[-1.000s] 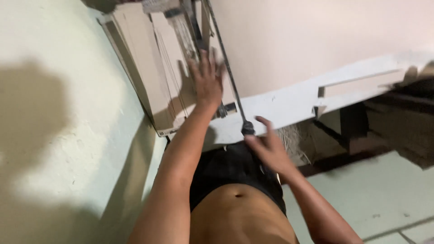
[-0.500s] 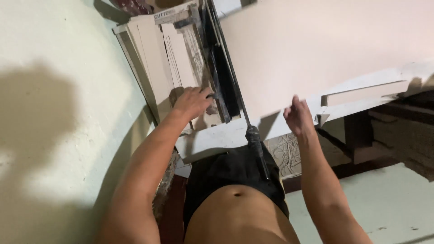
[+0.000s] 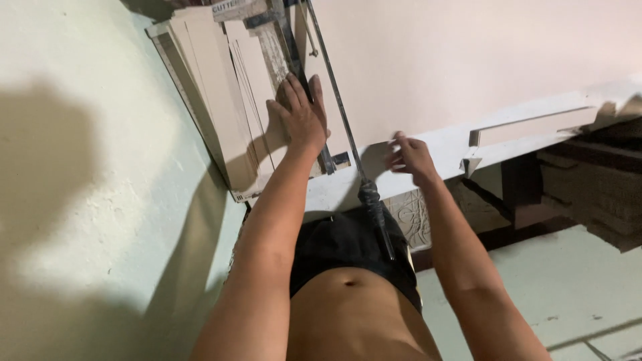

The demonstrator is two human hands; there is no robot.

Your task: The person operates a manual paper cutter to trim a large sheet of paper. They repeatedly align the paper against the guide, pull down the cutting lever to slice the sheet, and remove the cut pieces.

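Two hands work at a lever-arm paper cutter (image 3: 267, 80) whose long axis runs from about 11 o'clock, far from the person, down to 5 o'clock near the waist. Its blade arm (image 3: 334, 100) is a thin dark metal rod along that same line, ending in a black wrapped handle (image 3: 376, 214) that sticks out past the table edge toward the body. The left hand (image 3: 301, 117) lies flat and spread, palm down, pressing on the cutter's clamp bar and the pale card strips (image 3: 221, 100) stacked at its 9 o'clock side; it grasps nothing. The right hand (image 3: 411, 157) is loosely curled at the near edge of a large smooth pinkish-white sheet (image 3: 455, 60), fingertips touching that edge; whether it pinches the sheet cannot be told. The handle hangs free between the two forearms, touched by neither. The sheet spreads toward 2 o'clock over a white table (image 3: 535, 120) with a worn front edge. At 9 o'clock a rough pale green wall (image 3: 80, 167) stands close beside the cutter; at 4 o'clock lies open pale floor (image 3: 575, 294).
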